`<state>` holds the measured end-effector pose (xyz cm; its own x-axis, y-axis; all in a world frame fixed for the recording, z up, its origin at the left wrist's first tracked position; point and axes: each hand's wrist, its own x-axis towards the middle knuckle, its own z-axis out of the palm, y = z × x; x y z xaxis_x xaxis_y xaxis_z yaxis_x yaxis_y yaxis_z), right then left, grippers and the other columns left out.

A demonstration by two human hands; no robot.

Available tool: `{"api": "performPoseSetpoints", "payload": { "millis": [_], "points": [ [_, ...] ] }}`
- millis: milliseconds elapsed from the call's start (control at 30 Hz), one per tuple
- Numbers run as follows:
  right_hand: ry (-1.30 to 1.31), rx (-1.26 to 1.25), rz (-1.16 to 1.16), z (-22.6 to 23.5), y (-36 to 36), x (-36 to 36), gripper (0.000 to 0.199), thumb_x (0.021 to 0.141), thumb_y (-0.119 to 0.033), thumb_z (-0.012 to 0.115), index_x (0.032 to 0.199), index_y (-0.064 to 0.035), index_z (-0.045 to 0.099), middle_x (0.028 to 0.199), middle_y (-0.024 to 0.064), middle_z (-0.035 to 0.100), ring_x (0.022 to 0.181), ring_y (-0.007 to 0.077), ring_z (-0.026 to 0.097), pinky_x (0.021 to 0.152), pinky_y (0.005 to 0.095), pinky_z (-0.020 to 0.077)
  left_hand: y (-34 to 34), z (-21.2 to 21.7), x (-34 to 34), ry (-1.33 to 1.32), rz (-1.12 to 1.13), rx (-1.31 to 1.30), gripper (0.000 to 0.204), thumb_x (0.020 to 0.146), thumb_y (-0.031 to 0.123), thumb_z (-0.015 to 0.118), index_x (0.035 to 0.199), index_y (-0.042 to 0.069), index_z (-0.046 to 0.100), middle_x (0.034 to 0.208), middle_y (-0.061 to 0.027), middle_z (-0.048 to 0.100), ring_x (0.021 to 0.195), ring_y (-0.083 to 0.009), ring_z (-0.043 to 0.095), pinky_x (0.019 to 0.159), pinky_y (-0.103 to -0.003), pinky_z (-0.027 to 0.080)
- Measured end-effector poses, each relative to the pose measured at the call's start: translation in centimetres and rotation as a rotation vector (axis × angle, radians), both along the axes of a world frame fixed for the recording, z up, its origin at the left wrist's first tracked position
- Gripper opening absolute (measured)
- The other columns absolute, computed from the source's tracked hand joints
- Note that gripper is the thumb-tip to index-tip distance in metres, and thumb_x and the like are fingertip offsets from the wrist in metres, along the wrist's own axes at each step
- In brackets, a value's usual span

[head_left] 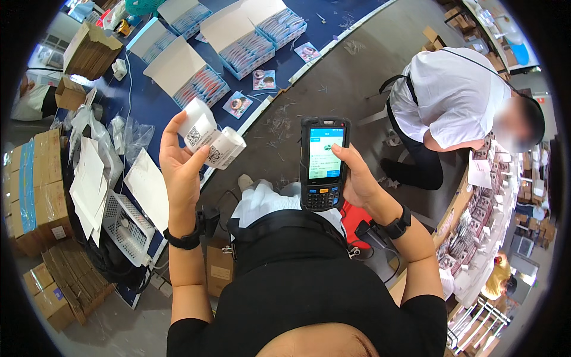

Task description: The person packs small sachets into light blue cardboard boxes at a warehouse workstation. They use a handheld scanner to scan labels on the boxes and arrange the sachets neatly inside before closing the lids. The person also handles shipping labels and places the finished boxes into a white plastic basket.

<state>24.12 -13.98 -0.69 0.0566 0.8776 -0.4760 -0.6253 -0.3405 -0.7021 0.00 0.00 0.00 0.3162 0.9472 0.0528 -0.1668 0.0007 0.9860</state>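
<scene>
To work well here, we should keep the curled white label strip [225, 147] flat, its square codes [193, 137] uncovered, and the black handheld terminal [306, 172] steady; our left hand [180, 171] pinches the strip between thumb and fingers, near the blue surface [148, 102]; our right hand [358, 179] has its fingers clamped around the terminal's right edge, thumb over the lit touchscreen [323, 163].

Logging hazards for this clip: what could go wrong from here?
Labels: the left hand pinches the curled labels near one edge, so they might slip onto the littered floor.
Screen: the right hand has its thumb over the scanner screen, so a stray tap seems possible.
</scene>
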Motion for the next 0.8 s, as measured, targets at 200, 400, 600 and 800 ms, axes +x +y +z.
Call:
{"api": "performPoseSetpoints", "payload": {
  "millis": [200,400,600,800],
  "points": [
    [0.001,-0.043,-0.083,-1.6,-1.1,1.6,0.037,0.086,-0.031,0.052,0.109,-0.0030,0.055,0.098,0.0094,0.063,0.087,0.0195,0.062,0.078,0.0343,0.0505,-1.5,-0.5,-0.5,-0.037,0.108,-0.037,0.060,0.072,-0.011,0.055,0.128,-0.003,0.035,0.125,-0.0147,0.041,0.111,-0.0246,0.051,0.094,-0.035,0.042],
    [0.027,-0.081,-0.090,-1.6,-0.8,2.1,0.037,0.086,-0.029,0.052,0.108,-0.0002,0.055,0.096,0.0114,0.063,0.082,0.0208,0.064,0.074,0.0351,0.0525,-1.7,-0.4,-3.6,-0.021,0.263,-0.036,0.061,0.073,-0.013,0.052,0.130,-0.004,0.033,0.127,-0.0149,0.040,0.113,-0.0261,0.049,0.096,-0.036,0.040],
    [-0.009,-0.138,-0.052,-2.2,0.4,3.6,0.041,0.084,-0.031,0.051,0.111,-0.0004,0.054,0.098,0.0118,0.062,0.086,0.0230,0.063,0.077,0.0373,0.0517,-2.1,-1.2,-7.7,0.004,0.490,-0.012,0.061,0.073,-0.013,0.053,0.130,-0.002,0.034,0.127,-0.0153,0.040,0.115,-0.0237,0.046,0.097,-0.036,0.039],
    [0.019,-0.186,0.041,-2.1,3.3,5.7,0.036,0.085,-0.024,0.053,0.113,-0.0027,0.049,0.100,0.0100,0.060,0.088,0.0206,0.061,0.075,0.0357,0.0513,-4.1,-2.8,-10.7,0.006,0.739,-0.055,0.062,0.075,-0.013,0.053,0.132,-0.002,0.031,0.130,-0.0148,0.039,0.117,-0.0230,0.044,0.097,-0.035,0.039]
  ]
}}
